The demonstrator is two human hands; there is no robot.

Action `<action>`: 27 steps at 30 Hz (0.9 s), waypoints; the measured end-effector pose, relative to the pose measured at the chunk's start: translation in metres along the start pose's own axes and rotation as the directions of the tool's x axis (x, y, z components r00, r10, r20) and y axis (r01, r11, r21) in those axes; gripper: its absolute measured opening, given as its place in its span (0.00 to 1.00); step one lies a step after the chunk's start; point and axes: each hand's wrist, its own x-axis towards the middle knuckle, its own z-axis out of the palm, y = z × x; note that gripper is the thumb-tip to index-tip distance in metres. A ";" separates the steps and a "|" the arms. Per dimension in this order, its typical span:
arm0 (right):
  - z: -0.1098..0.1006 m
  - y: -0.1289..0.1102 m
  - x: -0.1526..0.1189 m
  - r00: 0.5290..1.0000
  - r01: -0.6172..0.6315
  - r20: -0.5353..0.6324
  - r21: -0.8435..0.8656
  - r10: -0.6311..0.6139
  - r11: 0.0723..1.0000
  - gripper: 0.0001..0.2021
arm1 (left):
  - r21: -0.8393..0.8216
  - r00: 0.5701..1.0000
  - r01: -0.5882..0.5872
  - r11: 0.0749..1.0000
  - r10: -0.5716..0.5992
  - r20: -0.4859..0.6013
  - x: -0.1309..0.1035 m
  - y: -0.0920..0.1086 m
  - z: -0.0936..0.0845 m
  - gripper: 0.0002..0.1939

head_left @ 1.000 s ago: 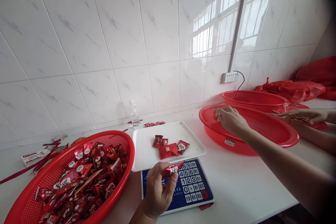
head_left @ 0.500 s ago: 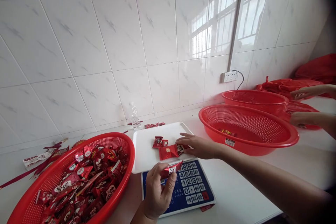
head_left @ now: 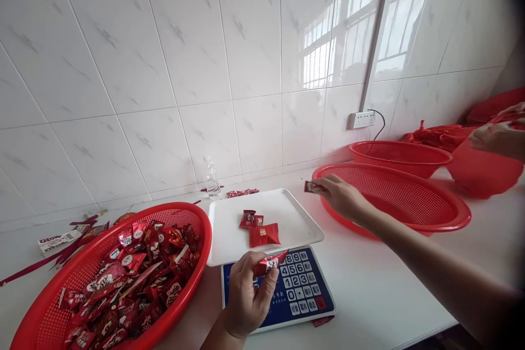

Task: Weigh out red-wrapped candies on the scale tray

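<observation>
My left hand (head_left: 250,295) is closed on a red wrapped candy (head_left: 268,263), held above the blue keypad of the weighing scale (head_left: 301,284). On the scale's white tray (head_left: 299,224) lie several wrapped candies, the largest a bright red packet (head_left: 263,235). My right hand (head_left: 342,194) pinches a small dark red candy packet (head_left: 314,187) off the tray's right side, in front of the nearer red basket (head_left: 430,191). At the left, a red plastic basket (head_left: 203,235) holds a heap of wrapped candies (head_left: 139,279).
A second red basket (head_left: 402,147) stands behind the right one. Another person's hands (head_left: 498,136) hold a red bag (head_left: 484,169) at far right. A clear bottle (head_left: 212,180) stands near the wall. A white box (head_left: 59,241) and ribbons lie far left.
My right hand has lifted a small candy packet off the tray and moved up and right toward the basket. My left hand keeps its candy. The other person's hands have raised a red bag.
</observation>
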 end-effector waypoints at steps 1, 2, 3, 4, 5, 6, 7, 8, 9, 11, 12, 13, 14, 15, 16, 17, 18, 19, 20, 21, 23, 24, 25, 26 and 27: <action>-0.003 0.010 0.001 0.999 -0.048 -0.003 -0.070 0.048 0.996 0.18 | -0.003 1.000 0.001 1.000 -0.001 0.001 0.000 0.000 0.000 0.05; -0.005 0.019 0.001 0.996 -0.089 0.007 -0.130 0.091 0.988 0.19 | -0.004 1.000 0.000 1.000 0.000 0.000 0.000 0.000 0.001 0.04; -0.006 0.026 0.001 0.991 -0.127 0.025 -0.174 0.133 0.977 0.19 | -0.007 1.000 -0.002 1.000 0.002 0.000 0.000 0.001 0.001 0.04; -0.006 0.032 -0.001 0.983 -0.160 0.052 -0.203 0.174 0.966 0.21 | -0.009 1.000 -0.004 1.000 0.004 -0.001 0.000 0.001 0.001 0.04; -0.004 0.037 -0.003 0.974 -0.187 0.088 -0.218 0.210 0.958 0.22 | -0.010 1.000 -0.005 1.000 0.005 -0.002 0.000 0.001 0.001 0.04; -0.002 0.040 -0.005 0.962 -0.207 0.130 -0.221 0.240 0.953 0.23 | -0.011 1.000 -0.005 1.000 0.005 -0.001 0.000 0.002 0.001 0.04; 0.001 0.041 -0.008 0.949 -0.222 0.175 -0.215 0.261 0.951 0.23 | -0.011 1.000 -0.004 1.000 0.004 0.000 0.000 0.002 0.001 0.04; 0.004 0.041 -0.010 0.938 -0.228 0.215 -0.205 0.271 0.952 0.22 | -0.012 1.000 -0.002 1.000 0.002 0.000 0.000 0.002 0.001 0.04; 0.007 0.040 -0.012 0.931 -0.226 0.245 -0.196 0.271 0.954 0.21 | -0.014 1.000 0.000 1.000 0.000 0.001 0.000 0.002 0.001 0.04; 0.013 0.035 -0.014 0.924 -0.216 0.280 -0.179 0.260 0.960 0.19 | -0.019 1.000 0.006 1.000 -0.006 0.005 0.000 0.001 0.001 0.04; 0.016 0.031 -0.015 0.925 -0.209 0.285 -0.168 0.251 0.963 0.19 | -0.020 1.000 0.008 1.000 -0.008 0.006 0.000 0.001 0.000 0.04; 0.018 0.027 -0.015 0.928 -0.201 0.286 -0.155 0.239 0.967 0.20 | -0.019 1.000 0.010 1.000 -0.010 0.005 0.000 0.000 0.000 0.04; 0.021 0.022 -0.015 0.931 -0.192 0.286 -0.140 0.225 0.971 0.20 | -0.017 1.000 0.011 1.000 -0.011 0.005 0.000 0.000 0.000 0.04; 0.023 0.017 -0.015 0.935 -0.181 0.287 -0.123 0.210 0.976 0.21 | -0.015 1.000 0.010 1.000 -0.010 0.003 0.000 0.000 0.000 0.04; 0.024 0.012 -0.014 0.938 -0.171 0.288 -0.107 0.195 0.979 0.22 | -0.013 1.000 0.009 1.000 -0.009 0.001 0.000 0.000 0.000 0.05; 0.026 0.007 -0.014 0.941 -0.160 0.287 -0.092 0.180 0.983 0.22 | -0.012 1.000 0.006 1.000 -0.006 -0.002 0.000 0.000 0.000 0.05; 0.027 0.001 -0.013 0.945 -0.147 0.282 -0.080 0.164 0.986 0.23 | -0.011 1.000 0.004 1.000 -0.004 -0.004 0.000 0.001 0.000 0.05; 0.029 -0.005 -0.012 0.952 -0.132 0.271 -0.069 0.146 0.989 0.23 | -0.009 1.000 0.003 1.000 -0.003 -0.006 -0.001 0.001 0.000 0.05; 0.030 -0.012 -0.011 0.959 -0.112 0.256 -0.057 0.123 0.992 0.23 | -0.008 1.000 0.003 1.000 -0.003 -0.008 -0.001 0.001 0.000 0.05; 0.031 -0.020 -0.011 0.966 -0.084 0.242 -0.041 0.091 0.996 0.24 | -0.007 1.000 0.008 1.000 -0.008 -0.007 -0.001 0.001 0.000 0.04; 0.032 -0.039 -0.012 0.975 -0.005 0.224 -0.001 0.005 1.000 0.25 | -0.003 1.000 0.017 1.000 -0.017 -0.003 -0.001 0.001 0.000 0.04; 0.032 -0.050 -0.014 0.972 0.046 0.227 0.031 -0.052 0.998 0.25 | 0.001 1.000 0.020 1.000 -0.020 -0.002 0.000 0.001 0.000 0.04; 0.032 -0.061 -0.016 0.964 0.100 0.240 0.075 -0.116 0.992 0.25 | 0.004 1.000 0.021 1.000 -0.021 -0.002 0.000 0.000 0.000 0.04; 0.031 -0.072 -0.019 0.949 0.150 0.258 0.127 -0.179 0.980 0.24 | 0.007 1.000 0.021 1.000 -0.020 -0.001 0.000 0.000 0.000 0.04; 0.031 -0.083 -0.021 0.929 0.193 0.280 0.191 -0.242 0.962 0.24 | 0.010 1.000 0.020 1.000 -0.020 -0.004 0.000 0.000 -0.001 0.04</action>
